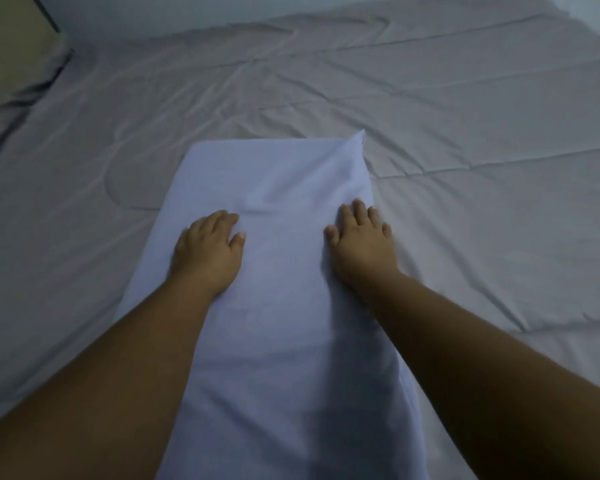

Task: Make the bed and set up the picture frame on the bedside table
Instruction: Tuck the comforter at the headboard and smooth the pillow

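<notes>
A long pale blue pillow (277, 188) lies lengthwise on the grey quilted bed cover (464, 140), running from the bottom of the view toward the middle. My left hand (206, 252) rests flat on the pillow's left side, fingers apart. On the pillow's right edge my right hand (360, 245) presses palm down with its fingers spread. Neither hand holds anything. No picture frame or bedside table is in view.
The wrinkled grey cover fills most of the view. At the far left the cover's edge (31, 88) is rumpled beside a tan floor patch (11, 39). A pale wall (153, 12) runs along the bed's far side.
</notes>
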`<action>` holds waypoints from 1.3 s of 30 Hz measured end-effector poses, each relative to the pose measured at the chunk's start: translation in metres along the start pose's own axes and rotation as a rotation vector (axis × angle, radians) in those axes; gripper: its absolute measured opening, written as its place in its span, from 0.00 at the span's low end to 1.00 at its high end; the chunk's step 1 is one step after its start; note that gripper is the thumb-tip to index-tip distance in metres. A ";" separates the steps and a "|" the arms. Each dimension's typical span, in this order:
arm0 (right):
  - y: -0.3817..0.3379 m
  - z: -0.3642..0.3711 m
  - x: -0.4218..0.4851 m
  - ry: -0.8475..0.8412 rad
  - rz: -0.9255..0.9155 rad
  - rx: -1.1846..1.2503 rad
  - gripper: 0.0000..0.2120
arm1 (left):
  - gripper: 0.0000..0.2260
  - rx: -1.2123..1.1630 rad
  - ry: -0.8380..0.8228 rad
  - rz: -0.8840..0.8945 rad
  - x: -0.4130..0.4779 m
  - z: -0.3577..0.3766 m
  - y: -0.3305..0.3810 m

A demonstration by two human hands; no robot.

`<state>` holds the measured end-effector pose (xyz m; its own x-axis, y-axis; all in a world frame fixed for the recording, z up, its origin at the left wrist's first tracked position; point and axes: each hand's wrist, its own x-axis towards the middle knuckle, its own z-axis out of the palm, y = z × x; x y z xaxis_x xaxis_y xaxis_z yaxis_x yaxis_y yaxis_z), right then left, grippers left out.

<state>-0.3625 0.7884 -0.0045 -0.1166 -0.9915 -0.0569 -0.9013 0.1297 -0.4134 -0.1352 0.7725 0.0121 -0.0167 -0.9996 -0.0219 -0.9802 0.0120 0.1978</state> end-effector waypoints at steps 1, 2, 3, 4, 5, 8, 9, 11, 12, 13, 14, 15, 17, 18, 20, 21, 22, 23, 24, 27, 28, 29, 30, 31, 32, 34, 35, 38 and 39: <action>0.000 0.007 0.001 0.005 0.030 0.047 0.26 | 0.19 0.022 0.042 0.012 0.003 0.004 -0.007; 0.001 0.013 0.002 0.018 0.056 0.088 0.26 | 0.18 0.041 0.084 0.011 0.006 0.007 -0.014; 0.001 0.019 0.002 0.038 0.078 0.114 0.25 | 0.18 0.062 0.123 -0.012 0.008 0.009 -0.021; 0.001 0.024 0.002 0.058 0.104 0.130 0.25 | 0.18 0.081 0.151 -0.065 0.011 0.012 -0.027; 0.002 0.028 0.002 0.074 0.134 0.146 0.25 | 0.18 0.086 0.164 -0.153 0.014 0.012 -0.033; 0.004 0.035 0.004 0.069 0.224 0.231 0.24 | 0.21 -0.015 0.116 -0.479 0.021 0.012 -0.045; 0.005 0.036 0.004 0.059 0.239 0.247 0.24 | 0.23 -0.018 0.088 -0.521 0.022 0.013 -0.048; 0.008 0.037 0.004 0.043 0.249 0.266 0.23 | 0.25 -0.014 0.057 -0.519 0.021 0.014 -0.049; 0.009 0.036 0.003 0.039 0.250 0.268 0.23 | 0.25 -0.030 0.058 -0.505 0.019 0.014 -0.049; 0.010 0.035 0.001 0.034 0.248 0.264 0.23 | 0.25 -0.047 0.060 -0.493 0.016 0.014 -0.049; 0.011 0.033 -0.001 0.027 0.243 0.256 0.22 | 0.25 -0.061 0.063 -0.478 0.011 0.014 -0.049; 0.011 0.032 -0.005 0.017 0.238 0.248 0.22 | 0.25 -0.075 0.065 -0.463 0.006 0.013 -0.049; 0.012 0.029 -0.015 -0.002 0.234 0.233 0.22 | 0.25 -0.102 0.062 -0.438 -0.008 0.013 -0.050; 0.012 0.028 -0.023 -0.007 0.233 0.221 0.22 | 0.25 -0.108 0.059 -0.429 -0.017 0.013 -0.051; 0.011 0.027 -0.042 -0.006 0.226 0.199 0.22 | 0.25 -0.114 0.060 -0.418 -0.039 0.013 -0.053; 0.011 0.026 -0.054 -0.007 0.222 0.189 0.22 | 0.25 -0.114 0.058 -0.411 -0.052 0.013 -0.053; 0.011 0.026 -0.067 -0.012 0.222 0.180 0.22 | 0.25 -0.115 0.054 -0.405 -0.066 0.013 -0.053; 0.011 0.025 -0.080 -0.018 0.221 0.170 0.23 | 0.25 -0.118 0.048 -0.402 -0.081 0.013 -0.053; 0.012 0.025 -0.095 -0.021 0.220 0.160 0.23 | 0.25 -0.124 0.040 -0.403 -0.097 0.012 -0.052; 0.014 0.026 -0.141 -0.024 0.222 0.139 0.23 | 0.25 -0.156 0.023 -0.416 -0.147 0.009 -0.052; 0.016 0.027 -0.156 -0.024 0.221 0.143 0.23 | 0.26 -0.163 0.015 -0.422 -0.164 0.009 -0.053; 0.017 0.028 -0.170 -0.023 0.217 0.147 0.23 | 0.26 -0.166 0.004 -0.429 -0.180 0.009 -0.055; 0.018 0.029 -0.183 -0.022 0.210 0.148 0.23 | 0.26 -0.164 -0.009 -0.433 -0.195 0.010 -0.056; 0.019 0.030 -0.193 -0.025 0.203 0.146 0.23 | 0.26 -0.157 -0.022 -0.435 -0.208 0.010 -0.058; 0.018 0.029 -0.201 -0.033 0.201 0.144 0.23 | 0.26 -0.151 -0.037 -0.437 -0.217 0.010 -0.059; 0.013 0.022 -0.210 -0.049 0.225 0.102 0.23 | 0.27 -0.143 -0.078 -0.444 -0.225 0.006 -0.063; 0.008 0.018 -0.210 -0.025 0.242 0.035 0.24 | 0.27 -0.134 -0.095 -0.454 -0.223 0.003 -0.065; -0.019 0.016 -0.201 0.183 0.203 -0.238 0.25 | 0.25 -0.023 -0.058 -0.412 -0.209 -0.004 -0.067; -0.036 0.020 -0.198 0.193 0.137 -0.249 0.25 | 0.25 0.006 -0.013 -0.327 -0.204 -0.004 -0.062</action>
<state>-0.2990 0.9796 0.0035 -0.2989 -0.9503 0.0866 -0.9433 0.2805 -0.1776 -0.0701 0.9757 0.0080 0.2963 -0.9503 -0.0957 -0.9352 -0.3090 0.1730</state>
